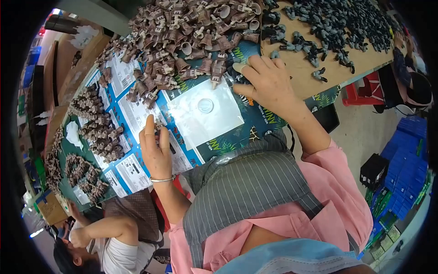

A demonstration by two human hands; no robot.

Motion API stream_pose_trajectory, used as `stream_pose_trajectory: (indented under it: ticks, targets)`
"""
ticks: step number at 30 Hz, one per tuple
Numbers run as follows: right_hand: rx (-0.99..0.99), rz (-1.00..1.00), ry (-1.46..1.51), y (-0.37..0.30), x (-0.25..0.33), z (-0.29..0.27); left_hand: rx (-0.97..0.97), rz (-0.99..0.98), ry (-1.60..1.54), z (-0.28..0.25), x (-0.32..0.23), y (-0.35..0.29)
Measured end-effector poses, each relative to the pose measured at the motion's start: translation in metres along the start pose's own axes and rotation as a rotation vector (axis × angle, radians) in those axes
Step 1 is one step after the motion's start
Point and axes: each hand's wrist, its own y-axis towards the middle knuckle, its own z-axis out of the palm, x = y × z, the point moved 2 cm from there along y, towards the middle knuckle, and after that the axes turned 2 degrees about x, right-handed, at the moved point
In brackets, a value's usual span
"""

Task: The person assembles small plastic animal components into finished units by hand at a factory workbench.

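My left hand [156,153], with a bracelet at the wrist and pale coverings on some fingers, is low over the blue-and-white printed sheets. Its fingers are apart; a small brownish piece shows beside them, and I cannot make out whether they touch it. My right hand [271,84] reaches in with fingers spread, its tips beside brown plastic figure parts [216,68]. No held thing shows in it. Between my hands a pale, shiny square sheet [187,121] lies flat, with a clear round disc [205,106] on it.
A large heap of brown and cream figure parts [182,34] covers the far side. Grey-and-black figures [328,27] spread over brown cardboard [287,59] at the far right. Brown clusters [100,123] line the left. A co-worker [114,233] sits lower left; a red stool [365,91] stands right.
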Motion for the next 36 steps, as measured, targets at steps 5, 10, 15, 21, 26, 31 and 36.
stream_pose_trajectory:
  ticks: [5, 10, 15, 21, 26, 31, 36]
  targets:
    - [0.009, 0.216, 0.237, -0.003, 0.008, -0.001, 0.057, -0.083, -0.222, -0.005, -0.007, -0.010]
    - [0.122, 0.212, 0.298, -0.012, 0.019, 0.004, 0.003, -0.190, -0.465, -0.001, 0.008, -0.020]
    - [0.069, 0.150, 0.138, -0.022, 0.009, -0.011, -0.053, -0.330, -0.960, -0.006, 0.010, -0.026]
    - [0.171, 0.078, 0.190, -0.025, -0.002, -0.015, -0.051, -0.408, -1.272, -0.009, 0.013, -0.027]
    - [0.255, 0.084, 0.300, -0.025, -0.002, -0.012, -0.086, -0.475, -1.514, -0.004, 0.008, -0.028]
    - [0.046, 0.061, 0.455, -0.017, 0.013, -0.016, -0.133, -0.519, -1.488, 0.006, -0.001, -0.027]
    - [0.145, -0.150, 0.379, 0.006, 0.054, -0.005, -0.115, -0.454, -1.385, 0.013, -0.009, -0.029]
